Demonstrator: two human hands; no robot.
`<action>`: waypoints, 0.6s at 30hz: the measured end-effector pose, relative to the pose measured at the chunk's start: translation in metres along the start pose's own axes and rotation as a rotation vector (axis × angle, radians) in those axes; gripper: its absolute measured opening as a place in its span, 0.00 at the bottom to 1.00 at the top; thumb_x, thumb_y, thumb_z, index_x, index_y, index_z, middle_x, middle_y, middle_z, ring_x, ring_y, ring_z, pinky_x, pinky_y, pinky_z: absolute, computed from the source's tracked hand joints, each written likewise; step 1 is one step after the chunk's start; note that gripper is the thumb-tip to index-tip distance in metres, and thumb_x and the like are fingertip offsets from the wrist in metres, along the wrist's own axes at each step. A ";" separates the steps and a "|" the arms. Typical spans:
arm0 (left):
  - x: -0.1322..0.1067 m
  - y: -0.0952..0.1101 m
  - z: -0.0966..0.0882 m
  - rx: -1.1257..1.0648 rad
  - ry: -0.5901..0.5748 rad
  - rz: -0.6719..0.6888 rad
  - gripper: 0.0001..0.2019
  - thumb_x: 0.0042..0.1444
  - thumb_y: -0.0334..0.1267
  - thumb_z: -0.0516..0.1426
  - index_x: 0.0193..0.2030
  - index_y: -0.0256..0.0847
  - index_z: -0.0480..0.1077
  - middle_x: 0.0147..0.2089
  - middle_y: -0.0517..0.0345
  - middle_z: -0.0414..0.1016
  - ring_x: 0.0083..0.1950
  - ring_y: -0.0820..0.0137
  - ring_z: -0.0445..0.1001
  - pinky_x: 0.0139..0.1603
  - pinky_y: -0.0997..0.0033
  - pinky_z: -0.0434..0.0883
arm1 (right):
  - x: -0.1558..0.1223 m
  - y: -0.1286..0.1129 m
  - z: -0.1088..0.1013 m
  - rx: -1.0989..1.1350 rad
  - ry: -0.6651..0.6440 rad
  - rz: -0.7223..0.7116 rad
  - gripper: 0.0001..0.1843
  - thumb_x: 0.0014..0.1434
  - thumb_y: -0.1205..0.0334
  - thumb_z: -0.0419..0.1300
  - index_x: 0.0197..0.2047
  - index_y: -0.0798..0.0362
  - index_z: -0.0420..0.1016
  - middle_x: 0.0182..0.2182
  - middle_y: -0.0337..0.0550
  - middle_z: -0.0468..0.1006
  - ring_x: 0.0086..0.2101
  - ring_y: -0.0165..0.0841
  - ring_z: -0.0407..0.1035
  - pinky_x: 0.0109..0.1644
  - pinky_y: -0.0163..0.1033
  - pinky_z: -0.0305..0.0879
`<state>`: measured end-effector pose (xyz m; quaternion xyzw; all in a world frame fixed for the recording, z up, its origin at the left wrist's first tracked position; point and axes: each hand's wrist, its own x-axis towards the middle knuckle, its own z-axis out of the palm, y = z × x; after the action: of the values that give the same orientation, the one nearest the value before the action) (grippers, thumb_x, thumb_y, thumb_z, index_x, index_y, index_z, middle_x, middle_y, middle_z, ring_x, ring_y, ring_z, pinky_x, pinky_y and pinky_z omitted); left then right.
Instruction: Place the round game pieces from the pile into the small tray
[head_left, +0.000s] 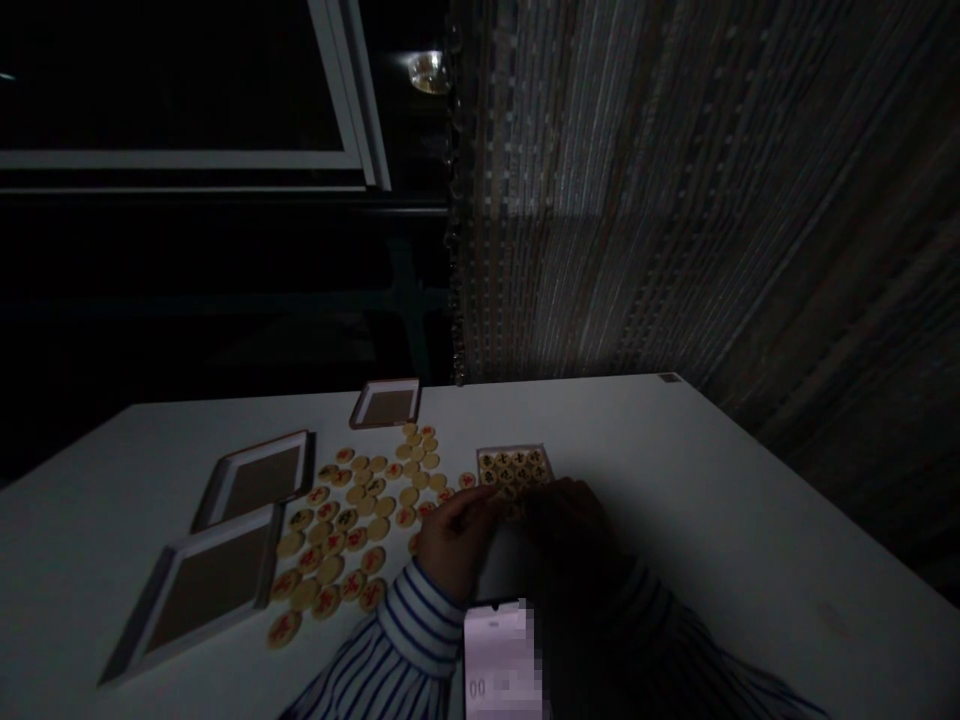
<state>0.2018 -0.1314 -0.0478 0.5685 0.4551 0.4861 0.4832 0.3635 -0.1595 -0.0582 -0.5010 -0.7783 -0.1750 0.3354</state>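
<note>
A small open box [515,447] on the white table holds rows of round Chinese chess pieces [523,474] with dark characters. At the box's near left corner is my left hand [456,540], its thumb and fingers pinched together; what is between them is too dark to make out. My right hand [574,515] lies in deep shadow over the near right corner, fingers curled inward, and whatever they hold is hidden. Loose Chinese chess pieces [352,538] spread left of my left hand, some with red characters, some with dark ones, others showing blank faces.
Left of the loose pieces lie two shallow trays or lids, a nearer tray [214,585] and a farther tray [262,480]. A smaller tray [386,402] sits near the back edge. A lit phone [499,660] lies between my forearms. A string curtain [585,200] hangs behind the table.
</note>
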 end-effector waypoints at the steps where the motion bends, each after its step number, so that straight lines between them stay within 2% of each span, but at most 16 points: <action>1: 0.000 0.001 0.000 -0.002 -0.006 0.002 0.11 0.41 0.40 0.61 0.33 0.38 0.75 0.32 0.53 0.79 0.35 0.67 0.76 0.37 0.71 0.74 | 0.000 0.000 0.000 0.009 -0.003 -0.004 0.10 0.59 0.66 0.48 0.30 0.54 0.68 0.23 0.41 0.69 0.27 0.31 0.60 0.33 0.38 0.51; 6: -0.001 0.005 0.002 -0.036 0.021 -0.010 0.10 0.41 0.39 0.60 0.31 0.37 0.75 0.31 0.53 0.79 0.33 0.68 0.76 0.35 0.72 0.74 | 0.000 0.000 0.001 0.040 0.006 -0.007 0.07 0.58 0.66 0.50 0.33 0.54 0.69 0.25 0.41 0.71 0.29 0.32 0.61 0.33 0.38 0.51; 10: -0.001 0.005 0.002 -0.009 -0.004 -0.003 0.11 0.42 0.40 0.60 0.32 0.38 0.76 0.33 0.53 0.79 0.36 0.66 0.76 0.39 0.70 0.74 | 0.002 -0.002 -0.002 0.085 0.029 -0.029 0.06 0.57 0.65 0.51 0.35 0.54 0.69 0.26 0.41 0.72 0.29 0.31 0.63 0.34 0.38 0.53; 16: -0.002 0.004 0.002 0.009 0.009 0.016 0.12 0.43 0.42 0.58 0.32 0.37 0.75 0.33 0.52 0.78 0.37 0.66 0.76 0.40 0.67 0.73 | 0.006 -0.008 -0.011 0.130 -0.052 -0.021 0.09 0.58 0.62 0.52 0.41 0.53 0.69 0.31 0.43 0.74 0.33 0.31 0.65 0.37 0.38 0.56; 18: -0.002 0.005 0.003 0.007 -0.005 0.006 0.13 0.43 0.43 0.58 0.32 0.38 0.75 0.34 0.52 0.78 0.37 0.65 0.76 0.41 0.67 0.73 | 0.006 -0.008 -0.010 0.124 -0.037 -0.036 0.09 0.59 0.61 0.52 0.41 0.53 0.69 0.31 0.43 0.75 0.32 0.30 0.65 0.36 0.38 0.56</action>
<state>0.2045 -0.1341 -0.0427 0.5728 0.4537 0.4846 0.4808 0.3585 -0.1654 -0.0463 -0.4685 -0.8025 -0.1234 0.3481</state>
